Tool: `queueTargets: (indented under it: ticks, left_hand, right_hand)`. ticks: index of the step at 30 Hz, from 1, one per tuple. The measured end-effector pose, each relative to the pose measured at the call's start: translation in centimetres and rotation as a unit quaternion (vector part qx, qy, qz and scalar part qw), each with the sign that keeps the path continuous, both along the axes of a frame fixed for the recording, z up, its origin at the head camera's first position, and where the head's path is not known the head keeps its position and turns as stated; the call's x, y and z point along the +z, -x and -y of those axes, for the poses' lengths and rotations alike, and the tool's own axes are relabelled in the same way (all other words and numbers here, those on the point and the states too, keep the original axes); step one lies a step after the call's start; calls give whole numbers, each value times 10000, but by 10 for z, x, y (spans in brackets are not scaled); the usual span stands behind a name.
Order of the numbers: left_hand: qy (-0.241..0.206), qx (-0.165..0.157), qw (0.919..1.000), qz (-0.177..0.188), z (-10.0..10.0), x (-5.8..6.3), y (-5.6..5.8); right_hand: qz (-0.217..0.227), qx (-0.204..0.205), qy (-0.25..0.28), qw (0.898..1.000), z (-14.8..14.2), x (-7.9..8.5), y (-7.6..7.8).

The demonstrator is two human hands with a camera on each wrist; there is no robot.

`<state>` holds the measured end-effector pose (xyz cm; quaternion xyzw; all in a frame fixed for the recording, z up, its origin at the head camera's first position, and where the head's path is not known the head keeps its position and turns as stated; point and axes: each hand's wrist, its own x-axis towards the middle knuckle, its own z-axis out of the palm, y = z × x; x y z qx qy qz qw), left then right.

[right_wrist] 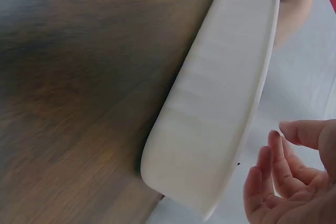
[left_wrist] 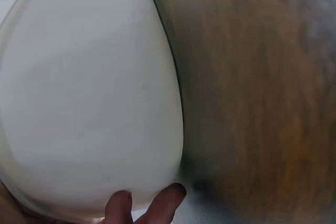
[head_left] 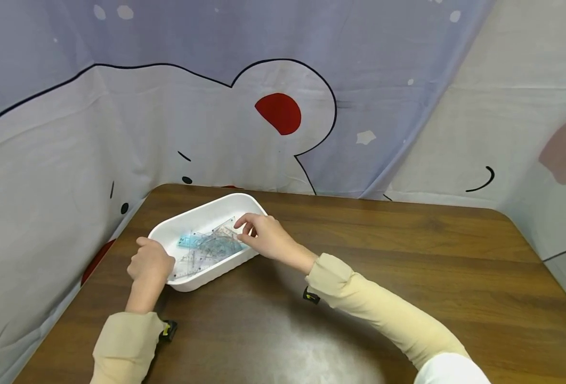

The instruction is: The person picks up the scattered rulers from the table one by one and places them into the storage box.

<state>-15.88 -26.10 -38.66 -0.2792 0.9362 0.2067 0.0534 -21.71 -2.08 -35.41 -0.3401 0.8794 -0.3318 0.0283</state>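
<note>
A white plastic basket (head_left: 197, 213) stands at the left rear of the table, with several transparent rulers (head_left: 201, 261) and a light-blue ruler (head_left: 185, 241) jumbled inside. My left hand (head_left: 151, 260) grips the basket's left end by the rim; in the left wrist view its fingertips (left_wrist: 119, 205) lie against the outer wall. Over the basket's right end is my right hand (head_left: 266, 234), fingers bent and the thumb close to the index finger. The right wrist view shows this hand (right_wrist: 296, 182) beside the basket's rim, with nothing visible between thumb and fingers.
The brown wooden table (head_left: 383, 250) reaches far to the right of the basket. A patterned cloth (head_left: 192, 122) hangs along its back and left edges. Small black devices (head_left: 168, 330) are strapped at both wrists.
</note>
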Motion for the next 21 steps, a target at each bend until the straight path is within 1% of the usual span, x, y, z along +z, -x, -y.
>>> queueTargets:
  ticks: [2, 4, 8, 11, 14, 16, 18, 21]
  left_hand:
    - [-46, 26, 10000, 14, 1, 0, 1]
    - [-126, 66, 9999, 33, 2, 0, 2]
    - [-350, 215, 9992, -8, 5, 0, 4]
    - [-462, 327, 9981, -222, 7, -3, 4]
    - [-457, 373, 9962, -635, 7, -6, 2]
    - [-398, 383, 9933, -1011, 7, -8, 0]
    - [-338, 372, 9879, -1466, 8, -8, -2]
    - [-260, 230, 9758, -2158, 8, -7, -5]
  right_hand:
    - [-349, -51, -54, 9994, -5, 1, -5]
    - [-532, -110, -95, 9985, -11, 2, -9]
    - [-662, -286, -97, 9973, -27, 1, -15]
    - [-827, -413, 11, 9957, -40, -3, -19]
    - [-957, -559, 92, 9938, -53, -7, -22]
    - [-983, -661, 71, 9929, -60, -9, -24]
    - [-987, -730, 1, 9924, -65, -10, -28]
    - [-982, -787, -177, 9919, -72, -11, -34]
